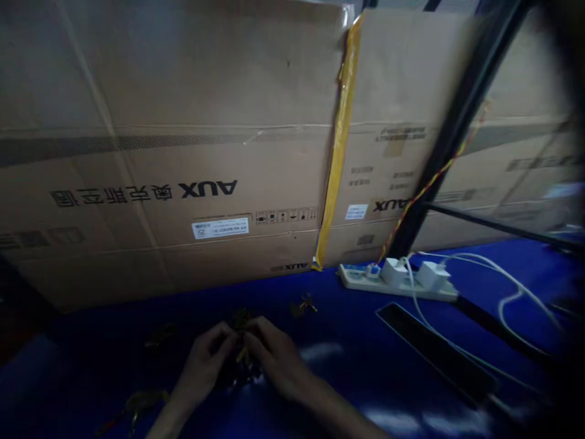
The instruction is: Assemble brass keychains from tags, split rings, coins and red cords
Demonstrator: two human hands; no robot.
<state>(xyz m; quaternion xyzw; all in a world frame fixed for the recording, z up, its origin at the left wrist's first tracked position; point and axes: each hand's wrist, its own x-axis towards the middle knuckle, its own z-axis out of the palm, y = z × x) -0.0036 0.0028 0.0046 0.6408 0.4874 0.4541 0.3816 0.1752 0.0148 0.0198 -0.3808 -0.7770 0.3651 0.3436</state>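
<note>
My left hand (203, 364) and my right hand (274, 360) meet over the blue table (347, 360) near its front middle. Both have fingers curled together around a small dark part with a yellowish bit (242, 353) between them. The dim light hides what the part is. Another small dark part (304, 305) lies just beyond my right hand. Two more dark bits lie to the left, one (159, 335) behind my left hand and one (141, 402) beside my left wrist.
Large cardboard boxes (183, 152) printed AUX stand along the back of the table, joined by yellow tape (338, 146). A white power strip (397, 280) with two white chargers and white cables (503, 299) lies at the right. A black flat bar (434, 350) lies near it. A black frame post (461, 116) rises at right.
</note>
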